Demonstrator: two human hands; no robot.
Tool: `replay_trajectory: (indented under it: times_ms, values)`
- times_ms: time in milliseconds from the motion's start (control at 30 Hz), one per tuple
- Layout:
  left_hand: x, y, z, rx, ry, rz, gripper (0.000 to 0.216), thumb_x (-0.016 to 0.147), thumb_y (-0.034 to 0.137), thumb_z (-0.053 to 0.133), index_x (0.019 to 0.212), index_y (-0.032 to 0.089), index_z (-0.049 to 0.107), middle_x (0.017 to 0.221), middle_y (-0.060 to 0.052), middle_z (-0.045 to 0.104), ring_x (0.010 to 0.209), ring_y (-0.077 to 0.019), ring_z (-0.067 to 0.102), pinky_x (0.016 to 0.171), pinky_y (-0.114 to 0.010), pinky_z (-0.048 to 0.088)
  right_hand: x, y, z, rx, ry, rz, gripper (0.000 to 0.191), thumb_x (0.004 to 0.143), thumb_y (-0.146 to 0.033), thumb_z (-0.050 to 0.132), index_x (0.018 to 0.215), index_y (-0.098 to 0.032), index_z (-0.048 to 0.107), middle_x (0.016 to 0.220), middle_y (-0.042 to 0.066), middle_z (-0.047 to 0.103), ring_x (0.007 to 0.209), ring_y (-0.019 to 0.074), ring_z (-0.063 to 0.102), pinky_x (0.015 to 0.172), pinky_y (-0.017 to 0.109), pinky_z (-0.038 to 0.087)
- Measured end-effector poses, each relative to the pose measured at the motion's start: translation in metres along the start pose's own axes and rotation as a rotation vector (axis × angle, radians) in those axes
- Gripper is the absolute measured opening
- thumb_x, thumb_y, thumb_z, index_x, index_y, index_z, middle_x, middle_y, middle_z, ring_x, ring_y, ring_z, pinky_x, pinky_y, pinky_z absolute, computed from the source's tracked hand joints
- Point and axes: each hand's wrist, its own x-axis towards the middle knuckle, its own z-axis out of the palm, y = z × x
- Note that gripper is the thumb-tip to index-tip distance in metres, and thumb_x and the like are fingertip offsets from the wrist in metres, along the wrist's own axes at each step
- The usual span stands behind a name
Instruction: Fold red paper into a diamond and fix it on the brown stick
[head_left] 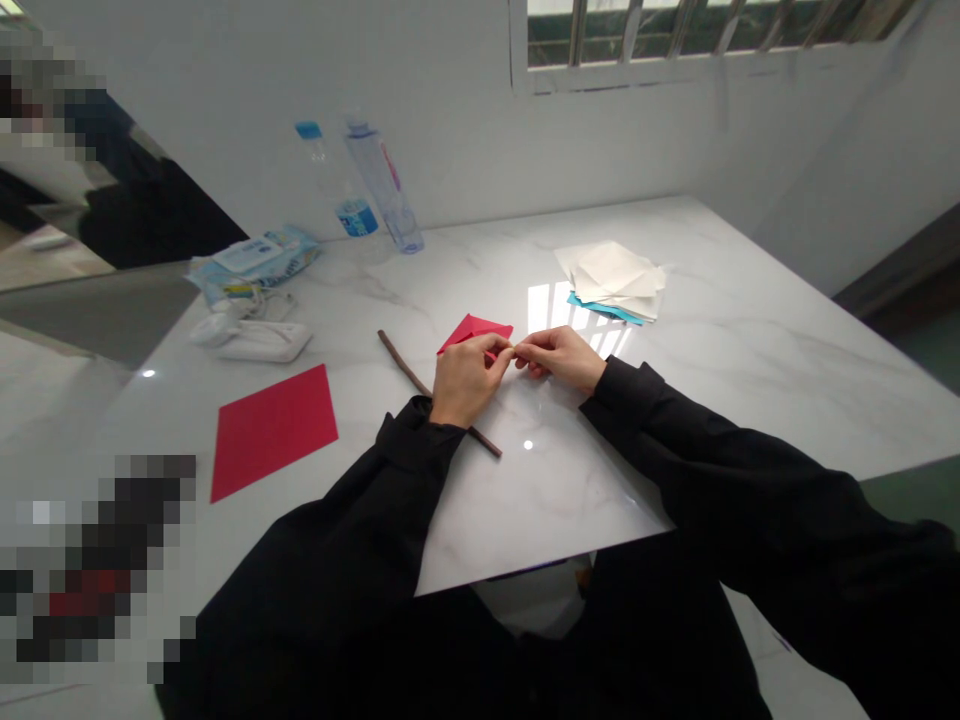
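Observation:
Above the table's middle, my left hand [469, 378] is closed with its fingers bent against a folded piece of red paper [474, 326]. Part of the paper shows behind the knuckles, and a bit of red appears between the fingers. My right hand [561, 358] meets it from the right, thumb and fingers pinched at the tips of my left fingers. Whatever lies in that pinch is too small to make out. Under my left wrist a thin brown stick [401, 358] lies slantwise on the table, its middle hidden.
A flat red paper sheet [276, 432] lies at left. Farther back are a white device with a cable [262, 340], a wipes pack [259, 258] and two plastic bottles [386, 190]. Cream papers [611, 275] rest on blue sheets [611, 311] at back right.

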Motion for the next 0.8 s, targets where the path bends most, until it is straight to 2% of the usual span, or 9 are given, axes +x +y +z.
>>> replay_trajectory:
  times_ms: [333,533,800]
  values:
    - [0.001,-0.0036,0.0005,-0.155,-0.01,0.025,0.021,0.095,0.04,0.067,0.09,0.023,0.077,0.087,0.001,0.081,0.075,-0.0172,0.075,0.075,-0.027,0.054,-0.0013,-0.0043,-0.0009,0.107,0.004,0.036,0.025,0.084,-0.039,0.081,0.083,-0.014,0.078,0.076,0.004,0.073,0.062,0.0082,0.059,0.06,0.019,0.052]
    - [0.0002,-0.0028,0.0071,-0.295,0.063,0.02,0.019,0.095,0.04,0.067,0.092,0.022,0.074,0.087,0.0,0.08,0.074,-0.0166,0.075,0.072,-0.027,0.056,-0.0025,-0.0085,-0.0039,0.187,-0.02,0.07,0.03,0.08,-0.044,0.083,0.085,-0.014,0.08,0.082,0.005,0.075,0.064,0.008,0.055,0.055,0.018,0.045]
    - [0.0004,-0.0026,0.0068,-0.179,0.09,0.06,0.015,0.094,0.036,0.068,0.094,0.023,0.075,0.091,0.0,0.08,0.071,-0.0153,0.072,0.071,-0.027,0.055,-0.0008,-0.0079,-0.0073,0.231,-0.05,0.081,0.033,0.075,-0.044,0.088,0.085,-0.014,0.08,0.081,0.005,0.073,0.063,0.0074,0.054,0.054,0.018,0.044]
